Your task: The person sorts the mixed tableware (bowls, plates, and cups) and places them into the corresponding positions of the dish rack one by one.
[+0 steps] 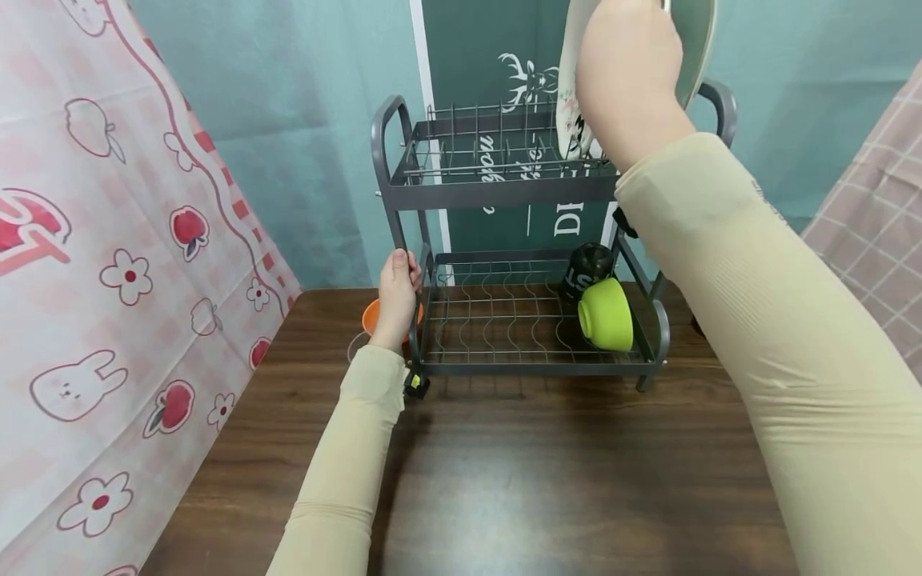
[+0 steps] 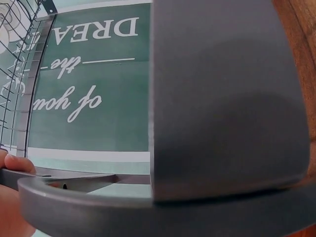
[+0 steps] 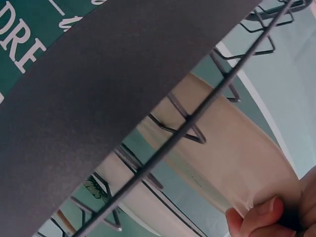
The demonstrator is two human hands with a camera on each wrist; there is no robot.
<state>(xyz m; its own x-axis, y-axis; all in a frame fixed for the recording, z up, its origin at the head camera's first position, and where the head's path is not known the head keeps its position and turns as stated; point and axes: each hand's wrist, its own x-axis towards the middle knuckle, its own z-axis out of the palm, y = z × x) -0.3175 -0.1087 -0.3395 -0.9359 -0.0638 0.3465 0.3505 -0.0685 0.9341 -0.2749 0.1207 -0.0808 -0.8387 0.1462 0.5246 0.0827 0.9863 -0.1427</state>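
From my distant seat, I see a two-tier dark metal rack (image 1: pixel 497 194) in the upper middle of the frame, standing on a brown wooden table (image 1: pixel 547 480). At centre left, my left hand (image 1: pixel 398 292) is closed round the rack's left upright; the left-wrist view shows fingertips against the dark metal at its left edge.

At the upper right, my right hand (image 1: pixel 632 64) is raised beside the top tier. In the right-wrist view its curled fingers pinch the rim of a pale plate (image 3: pixel 247 153) at the lower right. The plate is tilted up on its edge behind the tier's wires; I cannot tell whether it rests on them. A patterned plate (image 1: pixel 569 80) stands on edge just left of that hand.

On the lower tier, right of centre, a lime bowl (image 1: pixel 607 316) lies on its side, with a black cup (image 1: pixel 587 264) just behind it. An orange cup (image 1: pixel 370 316) shows partly behind my left hand. A pink printed curtain (image 1: pixel 101 240) fills the left side.
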